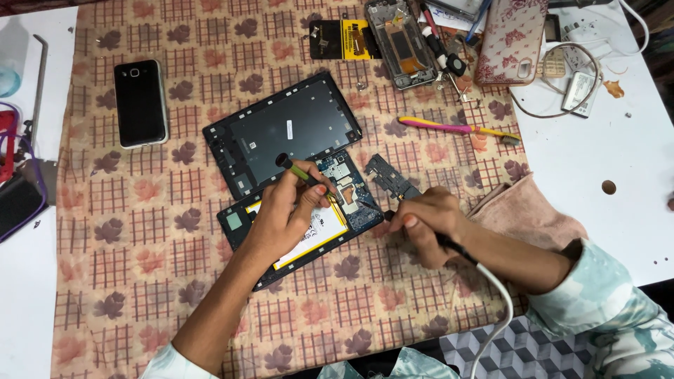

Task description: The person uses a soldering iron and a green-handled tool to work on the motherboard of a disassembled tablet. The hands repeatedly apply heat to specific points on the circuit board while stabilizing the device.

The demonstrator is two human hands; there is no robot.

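Observation:
An opened tablet body [242, 223] lies on the patterned cloth, its white battery [324, 231] and blue circuit board [365, 210] exposed. My left hand [288, 214] rests over it, gripping a green-and-black screwdriver [298, 170] whose tip points down at the board. My right hand [428, 226] sits at the tablet's right edge, closed on a black-handled tool with a white cable [491, 295] trailing toward me. The tablet's dark back panel [281, 130] lies just behind, overlapping the body. A small dark board piece [390, 175] lies beside my right hand.
A black phone [140, 103] lies at the left. At the back are a dismantled phone frame [400, 42], a yellow-labelled part [344, 38], a floral phone case [510, 38], a toothbrush [456, 129] and loose cables. A pink cloth [526, 210] sits by my right wrist.

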